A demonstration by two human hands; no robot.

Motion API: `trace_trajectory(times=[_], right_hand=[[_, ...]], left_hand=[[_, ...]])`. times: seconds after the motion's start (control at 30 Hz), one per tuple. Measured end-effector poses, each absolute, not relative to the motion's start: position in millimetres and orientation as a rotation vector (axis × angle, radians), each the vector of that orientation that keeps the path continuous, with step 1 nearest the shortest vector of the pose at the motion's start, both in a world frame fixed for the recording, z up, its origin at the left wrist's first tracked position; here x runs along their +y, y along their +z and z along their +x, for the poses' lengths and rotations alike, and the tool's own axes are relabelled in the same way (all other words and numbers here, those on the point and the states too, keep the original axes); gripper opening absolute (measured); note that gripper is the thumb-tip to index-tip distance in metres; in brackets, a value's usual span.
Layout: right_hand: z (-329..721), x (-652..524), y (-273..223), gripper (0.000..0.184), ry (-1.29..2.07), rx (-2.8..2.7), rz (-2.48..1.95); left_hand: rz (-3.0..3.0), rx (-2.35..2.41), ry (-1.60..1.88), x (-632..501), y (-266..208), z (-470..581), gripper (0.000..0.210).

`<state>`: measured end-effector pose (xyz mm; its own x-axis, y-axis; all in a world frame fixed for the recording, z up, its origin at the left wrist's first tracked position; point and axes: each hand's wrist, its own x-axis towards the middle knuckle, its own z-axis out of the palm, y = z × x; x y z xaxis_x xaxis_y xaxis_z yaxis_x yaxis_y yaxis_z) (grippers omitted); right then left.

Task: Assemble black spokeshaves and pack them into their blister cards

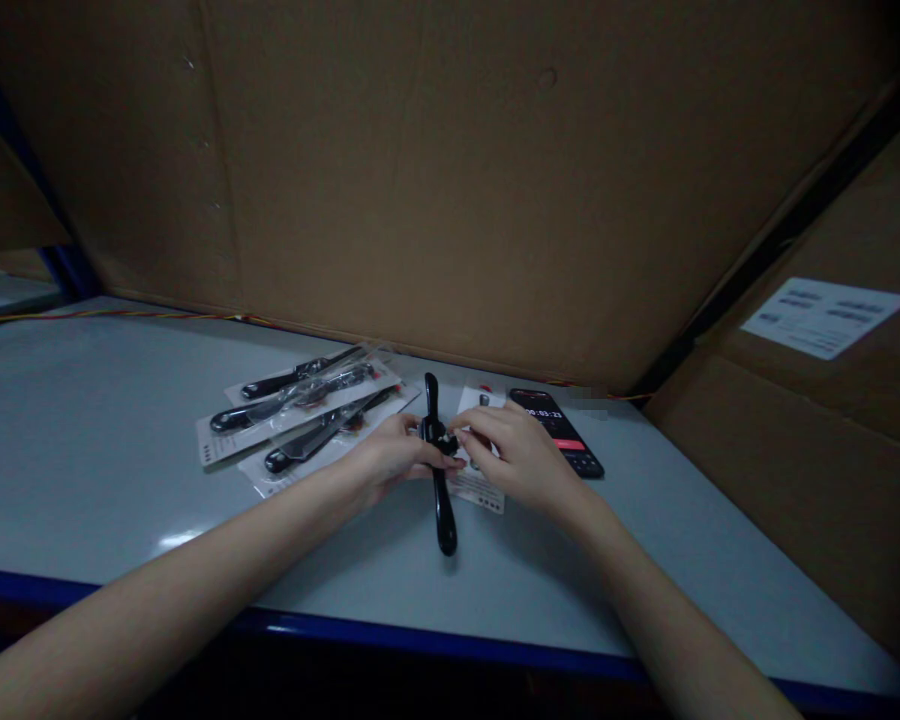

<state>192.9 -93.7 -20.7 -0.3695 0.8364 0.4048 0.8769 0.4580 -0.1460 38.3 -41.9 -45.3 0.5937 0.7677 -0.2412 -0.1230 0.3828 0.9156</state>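
Observation:
A black two-handled tool, by its shape a spokeshave (444,515), is held above the table with one handle pointing away and the other towards me. My left hand (394,455) is closed around its middle from the left side. From the right, my right hand (514,450) has its fingertips pinched together at the tool's middle, by a small light-coloured spot. What sits between those fingertips is too small and dark to make out. Under and behind my right hand lies a printed white card (487,497), partly covered.
Several clear packs with black-handled tools (300,405) lie overlapping on the grey table (105,430), left of my hands. A phone (559,430) showing a running timer is at the right. Cardboard walls (450,180) close off the back and right; a blue edge (345,628) runs along the front.

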Motion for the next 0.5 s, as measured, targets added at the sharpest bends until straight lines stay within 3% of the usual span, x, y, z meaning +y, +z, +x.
trace_trajectory(times=[0.5], right_hand=[[193.7,-91.9,-27.1,0.008,0.067,-2.235,-1.399]], left_hand=[[1.147,0.842,0.655,-46.8,-38.5,38.5,0.042]])
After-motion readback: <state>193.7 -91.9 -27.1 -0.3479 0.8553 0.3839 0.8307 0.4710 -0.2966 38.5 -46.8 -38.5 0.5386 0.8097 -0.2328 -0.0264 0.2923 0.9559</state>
